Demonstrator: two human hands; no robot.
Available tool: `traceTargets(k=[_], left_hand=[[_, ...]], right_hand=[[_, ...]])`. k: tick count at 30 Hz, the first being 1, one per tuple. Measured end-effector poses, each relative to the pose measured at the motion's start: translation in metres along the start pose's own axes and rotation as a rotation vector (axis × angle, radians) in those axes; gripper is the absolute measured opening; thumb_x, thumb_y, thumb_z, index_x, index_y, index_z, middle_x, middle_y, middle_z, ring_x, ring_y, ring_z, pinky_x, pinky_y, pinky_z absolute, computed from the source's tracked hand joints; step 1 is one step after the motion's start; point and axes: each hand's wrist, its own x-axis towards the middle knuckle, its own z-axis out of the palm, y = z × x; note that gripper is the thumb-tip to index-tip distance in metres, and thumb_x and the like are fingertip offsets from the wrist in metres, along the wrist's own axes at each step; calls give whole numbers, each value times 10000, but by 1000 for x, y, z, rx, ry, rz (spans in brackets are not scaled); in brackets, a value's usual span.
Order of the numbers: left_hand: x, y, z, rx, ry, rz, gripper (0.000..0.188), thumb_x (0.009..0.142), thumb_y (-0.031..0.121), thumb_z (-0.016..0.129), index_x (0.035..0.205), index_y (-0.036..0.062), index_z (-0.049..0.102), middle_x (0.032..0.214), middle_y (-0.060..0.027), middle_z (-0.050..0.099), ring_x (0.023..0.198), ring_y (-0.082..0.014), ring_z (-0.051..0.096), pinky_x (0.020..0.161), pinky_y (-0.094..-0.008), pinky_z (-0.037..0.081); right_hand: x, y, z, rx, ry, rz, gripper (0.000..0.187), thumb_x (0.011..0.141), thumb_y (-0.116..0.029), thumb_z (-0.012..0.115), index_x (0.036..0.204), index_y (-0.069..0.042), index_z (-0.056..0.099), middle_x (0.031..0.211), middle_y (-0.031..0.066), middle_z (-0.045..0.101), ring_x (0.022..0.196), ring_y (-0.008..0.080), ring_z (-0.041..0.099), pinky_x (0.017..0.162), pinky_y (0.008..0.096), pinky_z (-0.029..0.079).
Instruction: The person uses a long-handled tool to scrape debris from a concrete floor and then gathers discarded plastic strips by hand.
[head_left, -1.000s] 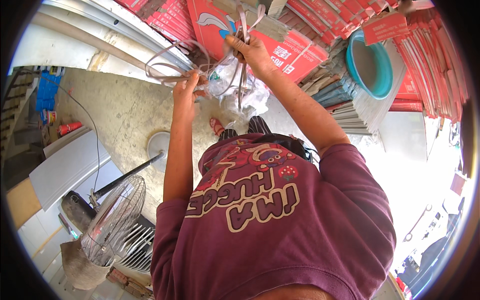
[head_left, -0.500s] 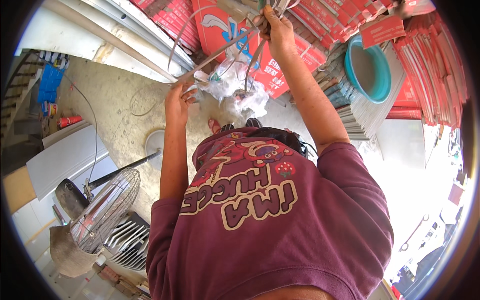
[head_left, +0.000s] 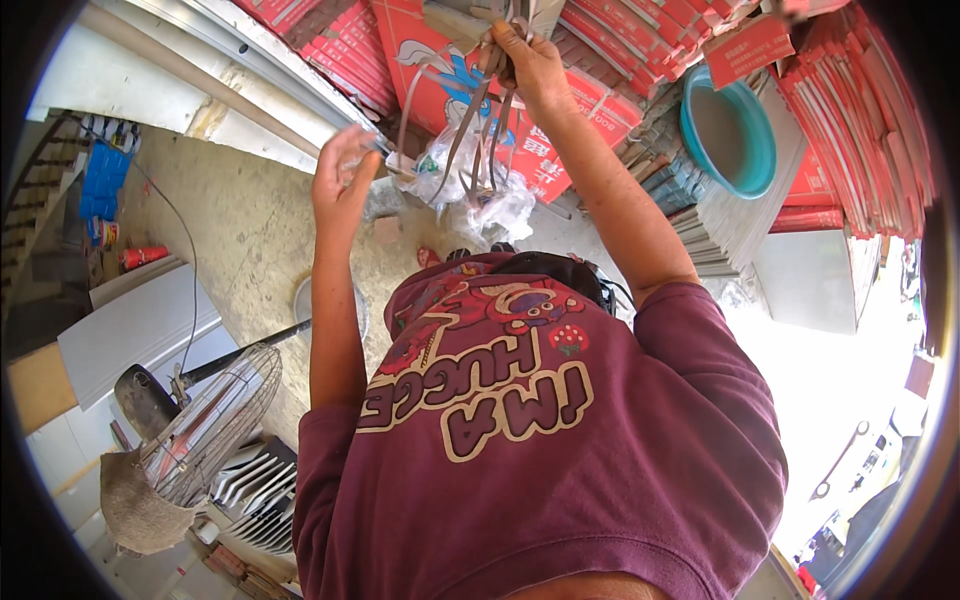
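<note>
Up at the top middle, my right hand (head_left: 525, 68) is closed around a bunch of long flat grey-brown straps (head_left: 460, 136). Their loose lengths loop and dangle below the fist, in front of crumpled clear plastic wrap (head_left: 503, 214). My left hand (head_left: 338, 180) is raised to the left of the straps, with its thumb apart from the other fingers. Those fingers are smeared by motion, and I see nothing held in them. A red printed carton sheet (head_left: 555, 165) lies behind the straps and the plastic.
Stacks of red cartons (head_left: 850, 130) line the far side and the right. A teal basin (head_left: 765, 150) rests on grey stacked sheets (head_left: 735, 225). To the left are a standing fan (head_left: 225, 430), a trailing cable and white panels (head_left: 150, 340). Long pale bars (head_left: 205, 75) lie at the upper left.
The left hand has let go of the strap it held stretched out and moved slightly up and left. The straps now hang from the right hand, which has shifted slightly left.
</note>
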Motion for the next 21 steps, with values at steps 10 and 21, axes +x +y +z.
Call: traceTargets(k=[10, 21], left_hand=[[22, 29, 65, -290, -271, 42, 247, 943, 194, 473, 1059, -2, 568, 647, 27, 465, 591, -42, 430, 609, -190, 397], [-8, 9, 58, -5, -275, -67, 230, 926, 254, 510, 950, 51, 616, 561, 86, 313, 504, -13, 273, 456, -191, 215]], right_hand=[[-24, -6, 18, -134, -134, 62, 325, 915, -359, 493, 820, -60, 577, 655, 29, 620, 549, 54, 479, 464, 206, 343], [-14, -31, -10, -9, 12, -148, 307, 908, -353, 503, 815, -66, 564, 618, 17, 592, 485, 59, 420, 464, 206, 315]])
